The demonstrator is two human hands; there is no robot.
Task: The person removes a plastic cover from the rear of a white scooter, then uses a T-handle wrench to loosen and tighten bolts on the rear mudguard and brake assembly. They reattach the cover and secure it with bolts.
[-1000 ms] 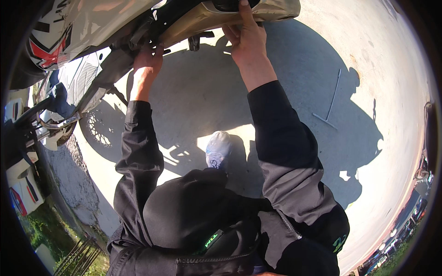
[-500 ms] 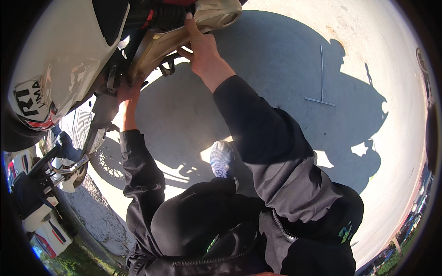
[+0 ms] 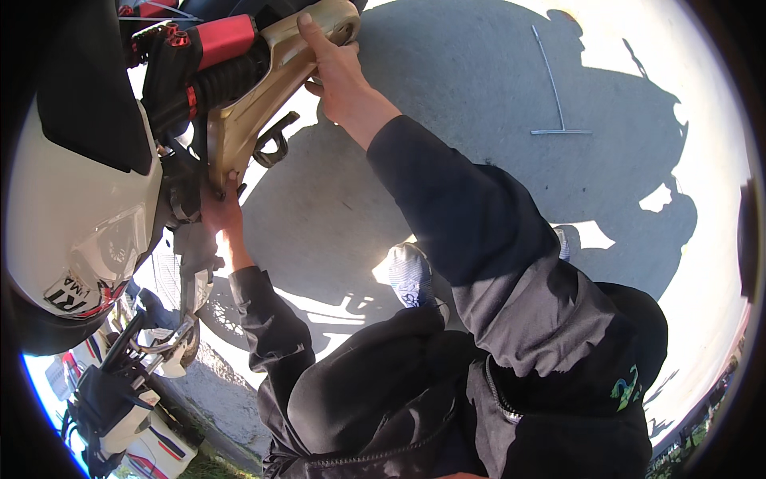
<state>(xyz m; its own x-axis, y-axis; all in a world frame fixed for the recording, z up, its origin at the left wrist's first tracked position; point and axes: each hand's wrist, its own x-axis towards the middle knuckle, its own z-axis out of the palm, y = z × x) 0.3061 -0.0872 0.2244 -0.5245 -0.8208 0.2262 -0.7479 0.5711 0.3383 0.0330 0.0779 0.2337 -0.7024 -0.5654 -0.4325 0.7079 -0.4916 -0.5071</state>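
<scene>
A gold-coloured, arm-shaped part (image 3: 254, 108) slants along the side of a white motorcycle (image 3: 100, 191) at the upper left. My right hand (image 3: 343, 84) grips it near its far, rounded end. The thumb lies over its face and the fingers curl behind the edge, partly hidden. At the near, narrower end my left hand (image 3: 224, 214) is closed round it in shadow, thumb tip on the gold surface and other fingers hidden. Beside the part sit a red cylinder (image 3: 226, 41) and a ribbed black sleeve (image 3: 231, 77). A black bracket (image 3: 275, 142) sticks out under it.
On the shaded concrete (image 3: 447, 88) to the right lies a T-shaped metal tool (image 3: 562, 131). My foot in a pale patterned shoe (image 3: 410, 274) is on the ground between my arms. Another white vehicle (image 3: 159, 447) and a stone kerb (image 3: 223, 391) show at the lower left.
My view has shifted, so the motorcycle appears lower and more of the red cylinder and black sleeve shows. Both hands keep hold of the gold part.
</scene>
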